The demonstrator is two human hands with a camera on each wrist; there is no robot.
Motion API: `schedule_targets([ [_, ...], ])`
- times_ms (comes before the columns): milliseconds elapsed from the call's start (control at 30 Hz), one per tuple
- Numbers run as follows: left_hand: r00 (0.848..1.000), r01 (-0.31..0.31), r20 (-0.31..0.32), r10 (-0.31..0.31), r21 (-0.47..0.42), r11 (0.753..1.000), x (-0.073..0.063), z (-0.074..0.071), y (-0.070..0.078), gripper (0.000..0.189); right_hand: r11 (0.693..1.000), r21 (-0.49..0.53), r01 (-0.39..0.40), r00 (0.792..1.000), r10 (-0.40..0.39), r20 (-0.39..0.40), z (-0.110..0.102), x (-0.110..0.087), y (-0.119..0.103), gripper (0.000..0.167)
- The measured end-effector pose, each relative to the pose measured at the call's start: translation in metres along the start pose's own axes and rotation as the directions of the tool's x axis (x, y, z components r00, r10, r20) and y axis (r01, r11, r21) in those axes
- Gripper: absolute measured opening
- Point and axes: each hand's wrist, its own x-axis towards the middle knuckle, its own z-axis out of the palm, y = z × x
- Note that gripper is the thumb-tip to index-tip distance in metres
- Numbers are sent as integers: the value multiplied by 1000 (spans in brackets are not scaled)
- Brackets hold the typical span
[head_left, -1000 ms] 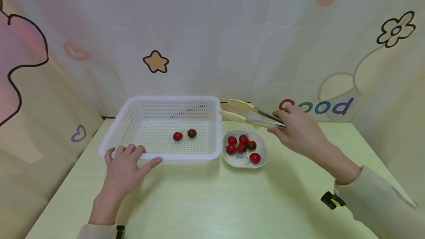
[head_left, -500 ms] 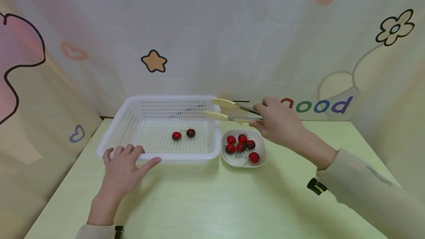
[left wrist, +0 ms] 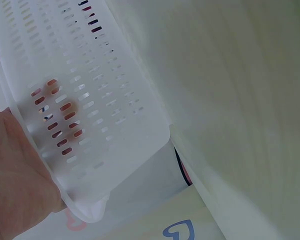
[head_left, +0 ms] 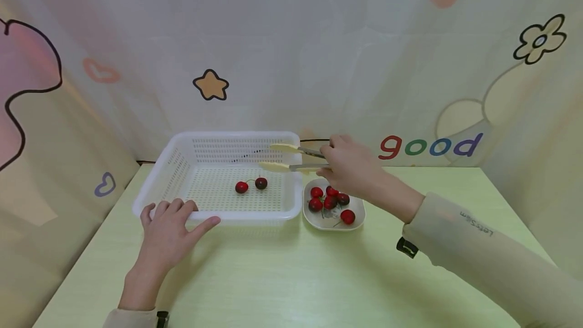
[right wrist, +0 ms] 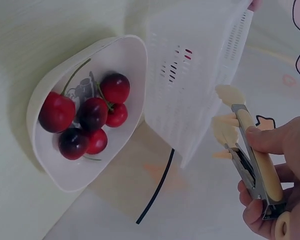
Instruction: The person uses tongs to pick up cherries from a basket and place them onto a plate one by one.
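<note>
My left hand (head_left: 168,234) grips the front rim of a white plastic basket (head_left: 259,214), fingers over the edge and inside, thumb along the outside. Through the slots in the left wrist view, the fingers (left wrist: 65,111) show behind the wall. My right hand (head_left: 352,165) holds metal tongs with cream tips (head_left: 276,167). These tips stand apart above the basket's right part, nothing between them. Below and left of them, a red cherry (head_left: 241,187) and a darker cherry (head_left: 261,183) lie on the basket floor. In the right wrist view, thumb and fingers wrap the tongs (right wrist: 260,165).
Right of the basket sits a small white dish (head_left: 328,226) holding several red and dark cherries (right wrist: 92,114) with stems. A pale green table (head_left: 291,277) carries both containers. Behind them hangs a printed curtain (head_left: 282,65).
My right hand has carried the tongs leftward, from above the dish to over the basket's right side. The left hand stays on the rim, and the cherries lie as before.
</note>
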Motion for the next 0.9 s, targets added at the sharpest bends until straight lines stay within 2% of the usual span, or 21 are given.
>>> schedule_targets([
  [233,1000,2,-1,-2,-1,1000,0,-2,1,63,999,-52,1,995,4,97,4,15,-15,30],
  [600,1000,5,4,-5,-5,1000,-1,-1,0,63,998,-58,16,989,-7,150,3,30,-31,30],
  [900,1000,1,-9,-1,-18,1000,0,0,1,61,987,-161,4,975,32,222,5,39,-48,26],
])
